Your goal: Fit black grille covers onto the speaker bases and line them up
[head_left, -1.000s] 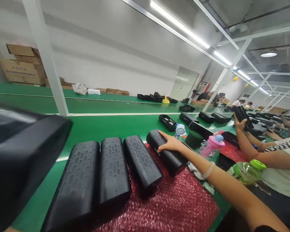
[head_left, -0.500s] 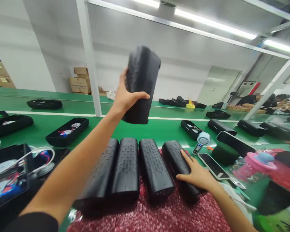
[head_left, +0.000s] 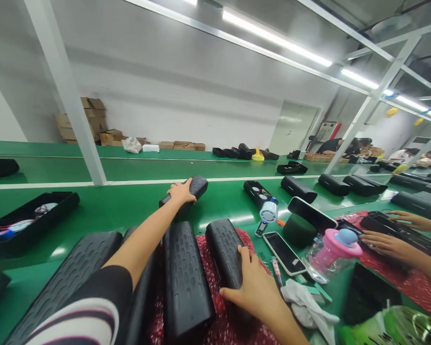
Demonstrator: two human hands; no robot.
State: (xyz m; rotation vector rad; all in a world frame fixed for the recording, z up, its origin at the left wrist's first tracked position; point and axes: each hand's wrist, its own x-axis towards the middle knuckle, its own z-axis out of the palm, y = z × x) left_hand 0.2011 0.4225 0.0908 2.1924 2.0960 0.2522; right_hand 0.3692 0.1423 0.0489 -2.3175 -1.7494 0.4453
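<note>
My left hand (head_left: 180,192) reaches across the green bench, its fingers wrapped over a black textured plastic casing (head_left: 198,185) that lies low at the bench surface. Near me, my right hand (head_left: 256,285) is laid around another black casing (head_left: 223,239), thumb on top and fingers along its right side. That casing rests on red bubble wrap (head_left: 205,254). Just left of it is a similar casing (head_left: 185,282). Further left, a third casing (head_left: 75,268) is partly covered by my left arm, and one more shows behind that arm.
On the right are a handheld fan (head_left: 268,212), phone (head_left: 284,253), second propped phone (head_left: 311,213), marker (head_left: 277,270), white cloth (head_left: 307,306) and pink-lidded cup (head_left: 334,251). Open casings with wiring (head_left: 32,218) stand at left. A co-worker's hands (head_left: 391,247) work at far right.
My left hand has lowered the raised casing onto the far part of the bench. My right hand stays on the rightmost casing. The view has turned to the right.
</note>
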